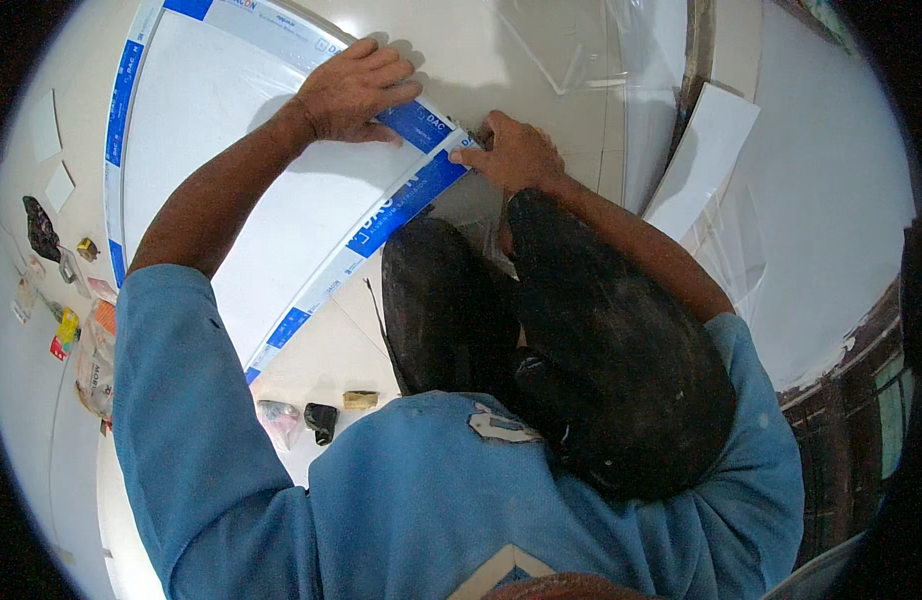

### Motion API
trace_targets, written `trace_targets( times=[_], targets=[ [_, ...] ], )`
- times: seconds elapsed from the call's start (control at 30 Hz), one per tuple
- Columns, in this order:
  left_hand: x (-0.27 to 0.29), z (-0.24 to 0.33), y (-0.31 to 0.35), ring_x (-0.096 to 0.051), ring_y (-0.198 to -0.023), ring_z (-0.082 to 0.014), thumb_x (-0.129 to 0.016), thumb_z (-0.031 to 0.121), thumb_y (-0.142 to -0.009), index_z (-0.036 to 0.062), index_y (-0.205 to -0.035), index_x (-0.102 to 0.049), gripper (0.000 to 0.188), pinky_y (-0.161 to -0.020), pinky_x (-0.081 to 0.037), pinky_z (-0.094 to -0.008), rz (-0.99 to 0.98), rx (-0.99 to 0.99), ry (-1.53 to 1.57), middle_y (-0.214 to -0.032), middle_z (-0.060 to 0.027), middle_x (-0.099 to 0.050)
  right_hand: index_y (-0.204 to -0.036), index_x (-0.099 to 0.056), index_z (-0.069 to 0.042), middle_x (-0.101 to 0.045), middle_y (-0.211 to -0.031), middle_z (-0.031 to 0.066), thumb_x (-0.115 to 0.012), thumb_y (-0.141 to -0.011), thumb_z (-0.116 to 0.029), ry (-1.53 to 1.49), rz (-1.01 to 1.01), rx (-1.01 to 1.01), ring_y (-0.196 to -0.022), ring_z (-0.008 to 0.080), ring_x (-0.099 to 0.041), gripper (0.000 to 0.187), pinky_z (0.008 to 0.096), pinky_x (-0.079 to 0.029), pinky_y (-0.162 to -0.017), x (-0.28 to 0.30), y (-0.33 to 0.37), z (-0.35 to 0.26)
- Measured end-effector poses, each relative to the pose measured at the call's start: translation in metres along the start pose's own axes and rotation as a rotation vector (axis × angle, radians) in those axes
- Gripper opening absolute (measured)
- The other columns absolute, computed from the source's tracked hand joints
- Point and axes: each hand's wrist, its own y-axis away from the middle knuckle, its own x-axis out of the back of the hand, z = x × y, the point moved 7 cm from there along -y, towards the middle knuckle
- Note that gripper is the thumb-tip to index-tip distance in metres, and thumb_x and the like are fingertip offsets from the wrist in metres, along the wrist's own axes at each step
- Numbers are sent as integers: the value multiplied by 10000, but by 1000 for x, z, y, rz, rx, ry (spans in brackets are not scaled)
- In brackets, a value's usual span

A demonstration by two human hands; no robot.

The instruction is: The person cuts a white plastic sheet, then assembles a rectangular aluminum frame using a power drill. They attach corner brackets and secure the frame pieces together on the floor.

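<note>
A large white panel (246, 150) lies on the floor in front of me. Its frame (413, 205) is wrapped in blue and white printed film. My left hand (361, 95) rests across the far bar near the corner, with its fingers curled over the outer edge and its thumb on the inner side. At that right-hand corner, my right hand (519, 152) grips the frame, thumb on top and the other fingers on the outer side, partly hidden. My bent knees in dark trousers (601, 340) are close to the near bar.
Clear plastic film (581, 50) lies beyond the corner. A white board strip (703, 155) leans at the right. On the left floor are a black bag (41, 228), a tape measure (88, 247) and a plastic sack (96, 375). Small items, including a black pouch (321, 422), lie near me.
</note>
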Motion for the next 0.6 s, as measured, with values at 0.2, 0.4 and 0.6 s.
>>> trace_targets(
  times=[0.2,0.4,0.6],
  targets=[
    [-6,6,-6,-591,-1156,-219,-966,568,-644,109,-1284,-711,828,-1055,-451,-417,-62,-29,73,-1218,-38,-662,-1237,-657,-65,-761,-1152,222,-732,-852,-798,13,20,-3,-1137,422,-739,831,577,-573,-970,6,-2,-4],
    [-10,6,0,-591,-1183,-223,-914,574,-745,86,-1299,-706,767,-1068,-441,-439,40,-87,72,-1205,-52,-668,-1229,-661,-38,-754,-1172,258,-721,-858,-801,59,5,5,-1138,438,-741,851,592,-570,-986,0,-8,-2],
    [-11,30,-25,-619,-1164,-265,-847,489,-864,87,-1218,-694,557,-1047,-454,-455,60,56,182,-1172,-90,-666,-1244,-666,-20,-754,-1189,276,-707,-890,-778,84,-19,47,-1154,440,-742,837,582,-569,-1000,2,-14,-5]
  ],
)
